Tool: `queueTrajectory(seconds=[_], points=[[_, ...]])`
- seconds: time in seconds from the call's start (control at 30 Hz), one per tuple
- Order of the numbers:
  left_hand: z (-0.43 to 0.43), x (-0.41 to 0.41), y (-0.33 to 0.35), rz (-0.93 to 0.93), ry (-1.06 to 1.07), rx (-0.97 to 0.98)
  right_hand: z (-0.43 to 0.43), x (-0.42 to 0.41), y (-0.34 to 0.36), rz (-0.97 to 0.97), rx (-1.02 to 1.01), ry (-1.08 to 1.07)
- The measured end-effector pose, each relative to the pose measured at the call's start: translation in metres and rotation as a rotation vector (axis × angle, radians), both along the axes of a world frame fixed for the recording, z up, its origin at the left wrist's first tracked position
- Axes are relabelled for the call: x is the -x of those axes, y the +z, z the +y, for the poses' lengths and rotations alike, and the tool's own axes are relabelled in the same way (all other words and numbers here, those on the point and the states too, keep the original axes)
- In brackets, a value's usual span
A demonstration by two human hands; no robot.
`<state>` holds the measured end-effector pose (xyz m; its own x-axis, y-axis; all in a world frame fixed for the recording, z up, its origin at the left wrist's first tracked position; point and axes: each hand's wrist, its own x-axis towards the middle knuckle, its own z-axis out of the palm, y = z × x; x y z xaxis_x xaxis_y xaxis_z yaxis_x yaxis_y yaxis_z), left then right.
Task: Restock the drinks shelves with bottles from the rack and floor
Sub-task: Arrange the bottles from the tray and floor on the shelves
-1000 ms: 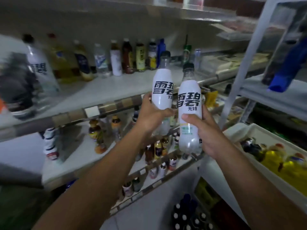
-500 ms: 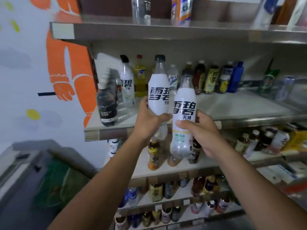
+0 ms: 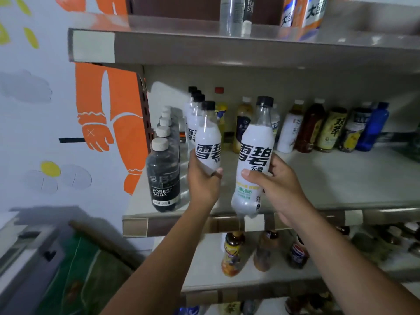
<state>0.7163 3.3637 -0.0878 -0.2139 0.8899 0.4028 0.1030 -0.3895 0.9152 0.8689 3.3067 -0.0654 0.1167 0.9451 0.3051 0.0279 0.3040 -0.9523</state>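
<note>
— While both hands are full, which bottle is nearer its slot?

— The left Sprite bottle [image 3: 208,137]. The left hand [image 3: 203,187] has fingers and thumb clamped round its lower half, and the row of Sprite bottles [image 3: 192,110] stands just behind it, at about 11 o'clock from the cap.

— How does its long axis run?

— Close to upright, cap at 12 o'clock. The hand hides the base, so I cannot tell whether it touches the middle shelf [image 3: 341,183] yet.

— And the other one?

— The right hand [image 3: 284,192] grips the right Sprite bottle [image 3: 255,142] at the waist, thumb across the label. It leans, cap toward 1 o'clock, and its base hangs at 6 o'clock in front of the shelf lip [image 3: 136,226].

— What crowds the move?

— At 9 o'clock of the left hand stands a Forest Soda bottle [image 3: 163,178], heading its own row and just beside the knuckles. The upper shelf [image 3: 227,48] sits well above both caps.

— Any open room?

— Yes, at 3 o'clock of the right hand the shelf board lies bare, up to the tea bottles [image 3: 329,130] along the back. I judge that the left bottle needs a straight push toward 12 o'clock, and the right must rise over the lip first.
</note>
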Motion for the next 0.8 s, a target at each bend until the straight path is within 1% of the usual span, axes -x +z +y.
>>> queueTrajectory(seconds=[0.2, 0.43, 0.5, 0.67, 0.8], points=[[0.033, 0.003, -0.011, -0.022, 0.054, 0.056, 0.027, 0.002, -0.002, -0.011, 0.007, 0.027], [0.048, 0.007, -0.021, -0.007, 0.003, 0.066, 0.045, 0.008, -0.005, -0.011, -0.004, 0.070], [0.049, 0.007, -0.021, -0.029, -0.034, 0.084, 0.047, 0.011, -0.007, -0.013, -0.004, 0.081], [0.041, 0.011, -0.014, -0.179, -0.126, 0.077, 0.051, 0.017, -0.014, -0.015, 0.009, 0.113], [0.023, 0.010, -0.010, -0.361, -0.204, 0.119, 0.054, 0.030, -0.019, 0.007, 0.001, 0.170]])
